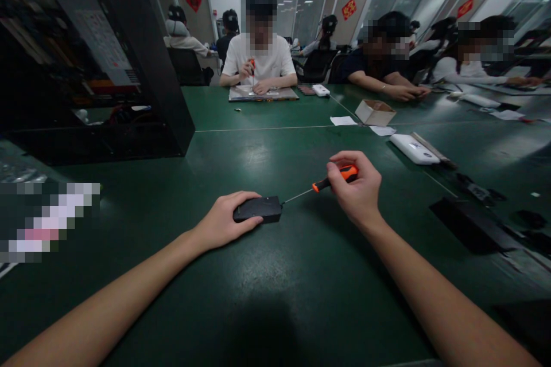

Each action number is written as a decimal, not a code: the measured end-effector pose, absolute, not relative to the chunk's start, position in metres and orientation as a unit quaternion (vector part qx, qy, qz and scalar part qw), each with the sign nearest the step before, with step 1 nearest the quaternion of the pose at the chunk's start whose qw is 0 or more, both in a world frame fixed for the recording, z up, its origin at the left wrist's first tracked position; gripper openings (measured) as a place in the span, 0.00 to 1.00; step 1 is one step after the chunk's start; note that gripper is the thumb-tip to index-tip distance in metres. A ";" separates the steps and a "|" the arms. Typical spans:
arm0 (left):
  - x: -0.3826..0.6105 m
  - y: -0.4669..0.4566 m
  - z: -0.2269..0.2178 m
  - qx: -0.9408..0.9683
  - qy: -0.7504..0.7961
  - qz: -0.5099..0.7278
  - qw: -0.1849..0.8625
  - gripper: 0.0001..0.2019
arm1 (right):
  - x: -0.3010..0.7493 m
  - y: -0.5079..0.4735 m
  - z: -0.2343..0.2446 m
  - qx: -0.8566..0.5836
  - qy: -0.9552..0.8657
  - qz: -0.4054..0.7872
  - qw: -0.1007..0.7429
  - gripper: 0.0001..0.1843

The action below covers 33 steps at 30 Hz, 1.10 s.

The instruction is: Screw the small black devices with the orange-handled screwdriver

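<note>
While the left hand [226,218] steadies the black box [264,205] on the green table [253,266], the right hand [358,195] holds an orange-and-black screwdriver [323,184] to its right end. The box lies flat in front of the person, between the two hands. The left fingers run along its far side and the thumb along its near side, gripping it between them; the right fingers curl around the handle with the thumb pressed against it. The shaft slopes down to the box's end, where the tip seems to touch a small dark bit, too small to make out. As for progress, the tool looks to be in position and the box seems whole, with no part visibly lifted off; whether anything has been loosened, or how much remains, I cannot tell.
</note>
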<state>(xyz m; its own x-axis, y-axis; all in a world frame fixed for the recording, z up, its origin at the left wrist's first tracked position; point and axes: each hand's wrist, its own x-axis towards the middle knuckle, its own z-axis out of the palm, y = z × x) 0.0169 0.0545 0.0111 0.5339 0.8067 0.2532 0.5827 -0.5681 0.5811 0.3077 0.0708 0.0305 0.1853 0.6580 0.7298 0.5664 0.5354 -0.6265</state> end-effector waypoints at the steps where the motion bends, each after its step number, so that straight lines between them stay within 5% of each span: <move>1: 0.017 0.055 0.011 0.848 0.409 0.256 0.218 0.21 | 0.308 0.072 0.029 -0.482 -0.629 0.044 0.608 0.05; 22: 0.015 0.054 0.012 0.851 0.389 0.261 0.237 0.18 | 0.298 0.092 -0.001 -0.547 -0.512 0.396 0.531 0.22; 33: 0.012 0.056 0.007 0.845 0.386 0.270 0.254 0.17 | 0.290 0.090 -0.013 -0.518 -0.586 0.447 0.434 0.26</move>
<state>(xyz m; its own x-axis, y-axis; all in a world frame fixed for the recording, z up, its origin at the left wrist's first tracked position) 0.0121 0.0563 0.0072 0.5559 0.7897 0.2594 0.5150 -0.5722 0.6383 0.2896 0.0901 -0.0126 -0.0876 0.9951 0.0454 0.2188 0.0636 -0.9737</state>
